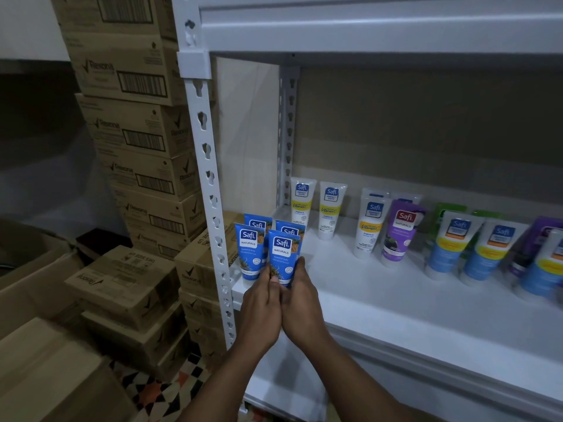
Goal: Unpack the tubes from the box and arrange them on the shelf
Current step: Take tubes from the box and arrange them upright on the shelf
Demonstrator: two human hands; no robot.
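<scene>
Blue Safi Naturals tube [284, 257] stands upright at the shelf's [380, 303] front left corner, beside three matching blue tubes [250, 249]. The left hand [262, 306] and right hand [300, 303], pressed side by side with forearms angled up from below, both close their grip around its base. White, purple and light-blue tubes [396, 236] line up rightward.

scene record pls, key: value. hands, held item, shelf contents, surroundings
left hand: gripping the front blue tube at its base
right hand: same tube, other side
blue tube group: four at the shelf's left end, caps down
other tubes: white-yellow, purple, white-blue, to the right
surroundings: stacked cardboard boxes left of the rack
</scene>
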